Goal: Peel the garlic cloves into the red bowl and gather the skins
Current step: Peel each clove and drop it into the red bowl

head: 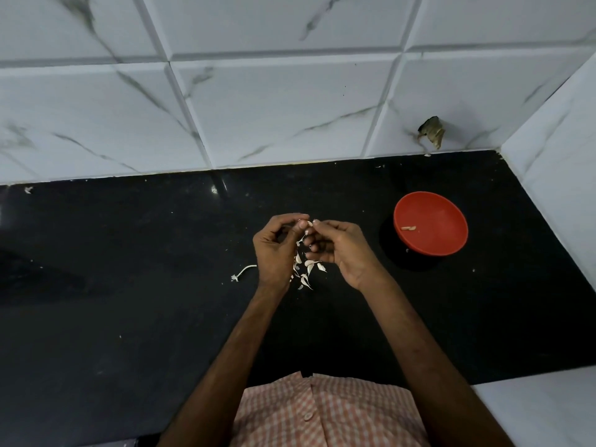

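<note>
Garlic clove pinched between both hands, over the skins.
Small, light and firm, it likely slips once bare; its papery skin looks brittle and is best caught at a tip. The left hand and right hand curl their fingertips onto it. The skins lie on the black worktop just below; the red bowl, holding one peeled clove, stands well apart to the right.

Red bowl holds peeled cloves; skins scattered left; garlic clove pinched aloft.
</note>
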A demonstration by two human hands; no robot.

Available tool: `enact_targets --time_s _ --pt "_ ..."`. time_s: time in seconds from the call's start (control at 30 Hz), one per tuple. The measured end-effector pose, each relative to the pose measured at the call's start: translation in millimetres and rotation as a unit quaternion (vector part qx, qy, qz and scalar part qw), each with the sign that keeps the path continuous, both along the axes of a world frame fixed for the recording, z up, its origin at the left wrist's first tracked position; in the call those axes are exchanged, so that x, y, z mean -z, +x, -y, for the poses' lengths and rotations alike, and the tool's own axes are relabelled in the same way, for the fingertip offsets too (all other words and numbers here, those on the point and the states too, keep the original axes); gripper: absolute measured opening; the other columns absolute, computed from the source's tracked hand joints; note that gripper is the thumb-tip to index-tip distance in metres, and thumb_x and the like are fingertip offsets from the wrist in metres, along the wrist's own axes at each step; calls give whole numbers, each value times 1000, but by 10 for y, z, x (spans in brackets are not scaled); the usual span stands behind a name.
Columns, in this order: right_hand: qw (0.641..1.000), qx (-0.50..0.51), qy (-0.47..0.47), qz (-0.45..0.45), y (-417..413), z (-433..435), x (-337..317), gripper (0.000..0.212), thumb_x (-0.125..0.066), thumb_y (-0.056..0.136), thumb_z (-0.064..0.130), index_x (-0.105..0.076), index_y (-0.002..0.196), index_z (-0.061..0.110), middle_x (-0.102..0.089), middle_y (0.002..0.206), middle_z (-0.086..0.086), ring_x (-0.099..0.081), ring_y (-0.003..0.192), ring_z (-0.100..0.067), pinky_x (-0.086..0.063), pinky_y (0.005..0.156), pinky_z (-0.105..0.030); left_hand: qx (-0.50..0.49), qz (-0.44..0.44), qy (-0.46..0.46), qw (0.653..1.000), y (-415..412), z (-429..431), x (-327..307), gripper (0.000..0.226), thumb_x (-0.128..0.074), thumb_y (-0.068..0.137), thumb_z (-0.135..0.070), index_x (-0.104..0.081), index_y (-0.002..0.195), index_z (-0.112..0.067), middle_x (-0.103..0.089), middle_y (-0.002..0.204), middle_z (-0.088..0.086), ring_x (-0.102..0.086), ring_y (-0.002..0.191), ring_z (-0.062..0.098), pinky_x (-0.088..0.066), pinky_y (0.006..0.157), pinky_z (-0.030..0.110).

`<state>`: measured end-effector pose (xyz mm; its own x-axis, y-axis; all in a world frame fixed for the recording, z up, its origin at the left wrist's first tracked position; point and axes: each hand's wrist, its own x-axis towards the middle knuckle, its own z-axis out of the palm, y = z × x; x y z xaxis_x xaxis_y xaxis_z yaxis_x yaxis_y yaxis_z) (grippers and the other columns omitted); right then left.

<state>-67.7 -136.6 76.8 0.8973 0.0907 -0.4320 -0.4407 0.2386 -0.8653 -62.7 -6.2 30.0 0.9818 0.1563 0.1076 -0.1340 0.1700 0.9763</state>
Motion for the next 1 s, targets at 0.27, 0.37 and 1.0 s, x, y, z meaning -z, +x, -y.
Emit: enact_targets --time_s 0.27,0.37,1.0 --pt "981 26 -146 122 15 11 57 13 -60 99 8 -69 95 1 -69 74 -8 -68 69 -16 -62 66 -33 2 -54 -14 998 -7 45 -28 10 -72 89 -3 -74 95 -11 -74 88 2 -67 76 13 -53 59 24" --pt "972 18 -179 150 24 42 96 12 -61 98 7 -71 91 8 -70 75 -7 -70 68 -16 -61 65 -35 15 -67 -18 997 5 27 -44 9 -72 89 -4 -73 96 -9 -73 86 3 -65 72 10 -48 53 20" --pt "981 3 -120 155 -7 83 34 10 -61 97 2 -70 96 -2 -69 75 -10 -63 64 -17 -61 61 -32 126 -158 -87 975 -2 -100 -139 9 -69 88 -13 -73 96 -11 -67 80 8 -51 52 8 -33 38 17"
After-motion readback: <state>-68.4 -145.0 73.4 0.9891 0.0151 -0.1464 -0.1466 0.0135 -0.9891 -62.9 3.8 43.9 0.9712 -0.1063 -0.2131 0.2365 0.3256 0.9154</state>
